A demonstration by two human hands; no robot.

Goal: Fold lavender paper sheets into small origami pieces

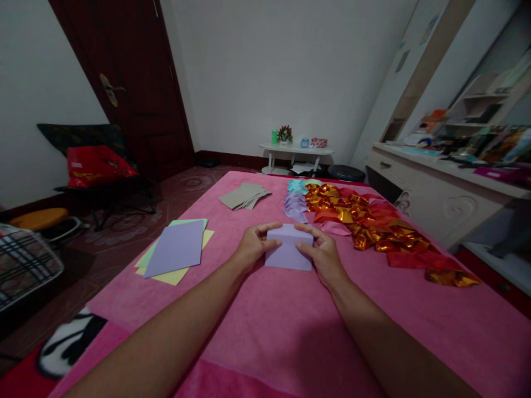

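A folded lavender paper point(289, 251) lies on the pink blanket point(265, 326) in front of me. My left hand point(253, 246) pinches its left edge, thumb on top near the far corner. My right hand point(322, 253) grips its right edge, fingers curled over the folded top. Both hands hold the paper down against the blanket.
A stack of lavender, green and yellow sheets point(176, 250) lies to the left. Grey sheets point(244, 196) sit farther back. Folded lavender and blue pieces point(295, 202) and several gold and red foil pieces point(373, 224) run along the right. A white dresser point(440, 188) stands right.
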